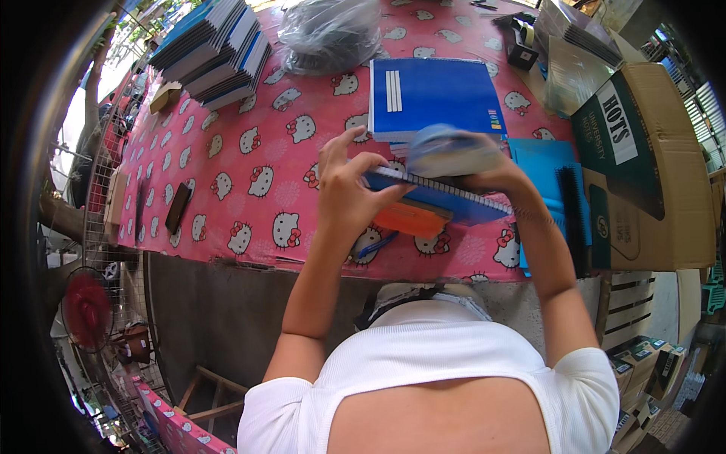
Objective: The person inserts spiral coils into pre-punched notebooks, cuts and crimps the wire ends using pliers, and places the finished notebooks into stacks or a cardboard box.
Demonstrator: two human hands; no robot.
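Note:
My left hand [352, 178] pinches the left end of a blue spiral notebook [473, 206], held tilted with its coil-bound edge up. Thin coil wire trails past its right end, near my right wrist. My right hand [495, 170] is above the notebook, smeared by motion. At its fingers is a rounded, blue-grey and tan object [450, 153], too blurred to name. Below the notebook lies an orange object [412, 218], partly covered. A blue-handled tool [376, 246] rests near the table edge. Just beyond my hands, a stack of blue notebooks [435, 94] lies flat.
The table has a pink patterned cover [257, 181]. Tall notebook stacks [215, 57] and a plastic-wrapped bundle [330, 34] stand far left. At right are a cardboard box [643, 166], light-blue covers [537, 170], black coils [572, 219] and a tape dispenser [520, 47].

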